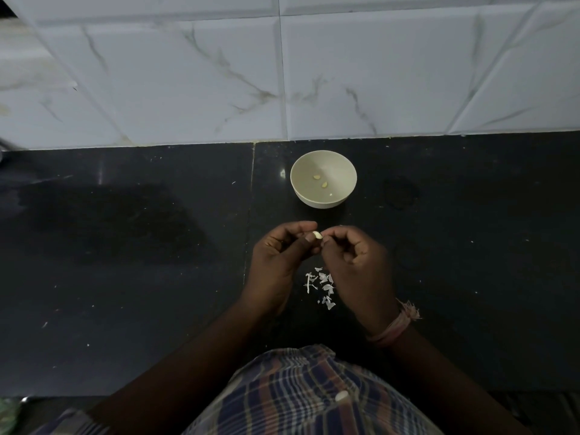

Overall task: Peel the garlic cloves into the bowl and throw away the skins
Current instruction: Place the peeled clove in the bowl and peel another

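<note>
Shirt: a checked shirt (314,400) fills the nearest edge, and a pale oval shape (342,395) shows against it; whether that is a clove or a button I cannot tell.
Skins: a small heap of white skins (321,285) lies on the dark table (125,262), under and between the two wrists, not yet thrown away.
Left hand: the left hand (279,255) has its fingers curled in, pinching the clove at the thumb tip.
Right hand: the right hand (354,255), a thread band (395,328) on its wrist, is curled too, its fingertips meeting the same clove from the other side.
Clove: the garlic clove (317,235) sits between both hands, above the table, just short of the bowl; it looks pale and largely bare.
Bowl: the cream bowl (323,180) stands beyond the hands near the tiled wall (282,73), holding two peeled cloves (320,181) and a small pale bit.
Progress: two cloves appear done and a third is in hand; dropping it in and clearing the skins remain.
</note>
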`<state>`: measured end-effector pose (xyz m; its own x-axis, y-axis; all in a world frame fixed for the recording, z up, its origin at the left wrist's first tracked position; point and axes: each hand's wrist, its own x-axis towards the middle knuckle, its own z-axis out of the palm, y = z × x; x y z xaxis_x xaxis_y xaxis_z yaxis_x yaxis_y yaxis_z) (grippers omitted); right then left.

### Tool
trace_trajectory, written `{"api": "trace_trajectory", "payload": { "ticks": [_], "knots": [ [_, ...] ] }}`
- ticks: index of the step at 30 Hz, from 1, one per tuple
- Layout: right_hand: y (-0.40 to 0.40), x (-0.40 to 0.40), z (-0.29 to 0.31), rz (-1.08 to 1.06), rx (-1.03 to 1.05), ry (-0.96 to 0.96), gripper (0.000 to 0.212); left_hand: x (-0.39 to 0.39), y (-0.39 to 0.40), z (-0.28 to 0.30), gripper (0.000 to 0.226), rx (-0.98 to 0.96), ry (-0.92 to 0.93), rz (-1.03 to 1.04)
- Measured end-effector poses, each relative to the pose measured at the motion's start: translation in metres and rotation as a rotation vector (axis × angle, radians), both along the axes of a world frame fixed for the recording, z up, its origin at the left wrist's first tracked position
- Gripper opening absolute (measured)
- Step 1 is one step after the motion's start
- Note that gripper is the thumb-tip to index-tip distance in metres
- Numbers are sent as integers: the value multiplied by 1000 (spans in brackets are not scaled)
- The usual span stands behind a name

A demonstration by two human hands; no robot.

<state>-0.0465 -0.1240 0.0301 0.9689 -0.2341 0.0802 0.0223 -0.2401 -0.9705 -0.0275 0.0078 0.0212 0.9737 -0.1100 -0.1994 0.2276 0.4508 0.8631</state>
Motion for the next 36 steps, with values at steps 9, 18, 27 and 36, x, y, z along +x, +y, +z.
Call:
{"api": "trace_trajectory", "payload": {
  "ticks": [9,18,27,36],
  "knots": [
    [-6,4,1,20,-82,13,5,2,0,3,18,34,12,-26],
    [-6,7,1,49,-92,96,8,5,2,0,18,27,80,-39],
    [-2,9,-4,0,23,157,8,2,-4,1,19,-21,143,-41],
    [-3,5,-3,15,-46,110,4,1,-4,-3,18,-26,148,-10]
  ]
}}
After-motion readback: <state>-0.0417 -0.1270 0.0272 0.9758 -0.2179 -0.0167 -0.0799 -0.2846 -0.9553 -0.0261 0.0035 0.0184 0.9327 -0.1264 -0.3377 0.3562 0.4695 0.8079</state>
